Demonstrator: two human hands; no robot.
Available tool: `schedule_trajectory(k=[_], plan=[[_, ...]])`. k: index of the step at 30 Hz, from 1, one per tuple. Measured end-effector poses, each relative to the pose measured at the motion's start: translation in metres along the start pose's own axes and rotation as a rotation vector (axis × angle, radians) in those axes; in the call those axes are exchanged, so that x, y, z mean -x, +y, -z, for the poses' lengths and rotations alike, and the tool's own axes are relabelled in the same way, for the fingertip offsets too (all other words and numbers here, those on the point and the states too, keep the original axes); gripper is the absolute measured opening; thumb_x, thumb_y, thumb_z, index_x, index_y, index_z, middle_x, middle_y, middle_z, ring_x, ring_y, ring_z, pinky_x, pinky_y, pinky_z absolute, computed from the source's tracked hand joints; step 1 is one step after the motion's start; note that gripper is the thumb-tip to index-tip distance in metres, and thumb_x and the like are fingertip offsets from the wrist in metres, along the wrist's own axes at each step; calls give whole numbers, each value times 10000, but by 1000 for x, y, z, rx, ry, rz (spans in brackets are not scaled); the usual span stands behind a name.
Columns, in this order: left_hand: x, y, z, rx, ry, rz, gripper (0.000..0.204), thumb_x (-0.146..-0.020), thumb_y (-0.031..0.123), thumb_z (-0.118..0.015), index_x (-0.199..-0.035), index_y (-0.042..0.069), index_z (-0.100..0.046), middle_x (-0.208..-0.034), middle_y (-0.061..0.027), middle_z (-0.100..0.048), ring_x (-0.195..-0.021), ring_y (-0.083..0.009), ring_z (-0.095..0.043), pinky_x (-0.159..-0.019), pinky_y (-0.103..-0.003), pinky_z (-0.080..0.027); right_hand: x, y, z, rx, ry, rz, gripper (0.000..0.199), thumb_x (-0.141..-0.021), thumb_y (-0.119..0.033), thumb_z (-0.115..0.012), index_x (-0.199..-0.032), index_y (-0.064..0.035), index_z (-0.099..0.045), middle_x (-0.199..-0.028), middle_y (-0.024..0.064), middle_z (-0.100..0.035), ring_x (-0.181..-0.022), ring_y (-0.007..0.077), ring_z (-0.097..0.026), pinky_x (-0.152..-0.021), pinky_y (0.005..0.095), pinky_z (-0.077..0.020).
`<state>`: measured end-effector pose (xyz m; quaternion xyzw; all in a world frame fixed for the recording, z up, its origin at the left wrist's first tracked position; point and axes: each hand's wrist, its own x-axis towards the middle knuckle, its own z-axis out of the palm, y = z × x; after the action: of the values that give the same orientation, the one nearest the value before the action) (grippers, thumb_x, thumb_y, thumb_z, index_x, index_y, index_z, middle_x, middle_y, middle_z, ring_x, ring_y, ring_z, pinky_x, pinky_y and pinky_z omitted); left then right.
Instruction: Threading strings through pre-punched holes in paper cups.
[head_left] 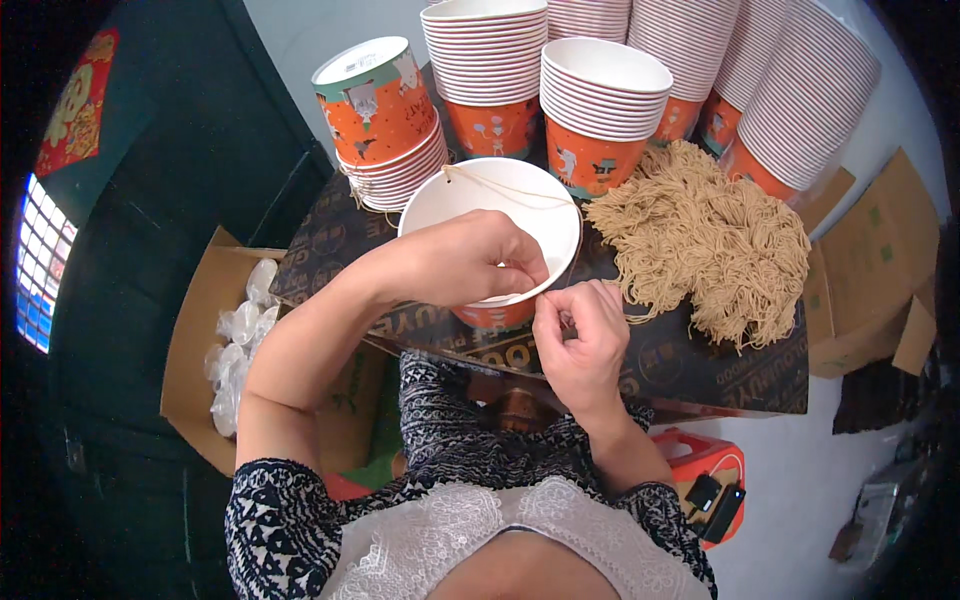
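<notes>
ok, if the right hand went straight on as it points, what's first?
Probably the paper bucket, at its near right rim; the right hand looks at or almost against it, though depth is unclear.

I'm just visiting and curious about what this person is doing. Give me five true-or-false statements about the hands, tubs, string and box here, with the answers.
1. The left hand reaches into the front tub. True.
2. The right hand is deep inside that tub too. False: it is outside, by the rim.
3. The heap of tan string lies to the left of the front tub. False: it lies to the right.
4. Stacked tubs stand behind the front tub on the table. True.
5. The open cardboard box on the left is full of string. False: clear plastic items show in it.
</notes>
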<state>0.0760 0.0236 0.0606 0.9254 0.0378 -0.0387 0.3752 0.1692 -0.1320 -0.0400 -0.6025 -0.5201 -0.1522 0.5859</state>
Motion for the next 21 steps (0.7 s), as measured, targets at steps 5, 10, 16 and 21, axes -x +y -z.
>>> schedule_trajectory(k=[5, 10, 16, 21], plan=[[-5, 3, 0, -64, -10, -1, 127, -896, 66, -632, -935, -46, -676, -795, -111, -695, -748, -152, -621, -727, -312, -503, -1, 0, 1, 15, -13, 7, 176, -769, 13, -721, -775, -71, -566, -676, 53, -545, -632, 263, -536, -655, 393, -384], [1, -4, -3, -12, 83, -3, 97, -874, 67, -620, -867, -25, -652, -738, -100, -659, -677, -160, -592, -644, -324, -482, -6, 0, 19, 55, -151, 2, 145, -779, -47, -738, -818, -90, -605, -693, 41, -558, -680, 259, -550, -730, 400, -382], [9, 6, 0, 161, 181, 133, 85, -894, 63, -613, -844, -4, -627, -754, -7, -624, -662, -68, -524, -585, -253, -429, -18, -1, 52, 258, -203, 107, 130, -767, -118, -741, -853, -142, -646, -786, 17, -557, -839, 243, -533, -833, 412, -336], [5, 5, -4, 364, 182, 147, 107, -867, 23, -611, -765, -7, -600, -781, -24, -638, -606, -48, -498, -538, -230, -402, -33, -5, 50, 237, -211, 141, 109, -780, -122, -732, -840, -129, -642, -788, 30, -557, -836, 255, -536, -837, 415, -341]])
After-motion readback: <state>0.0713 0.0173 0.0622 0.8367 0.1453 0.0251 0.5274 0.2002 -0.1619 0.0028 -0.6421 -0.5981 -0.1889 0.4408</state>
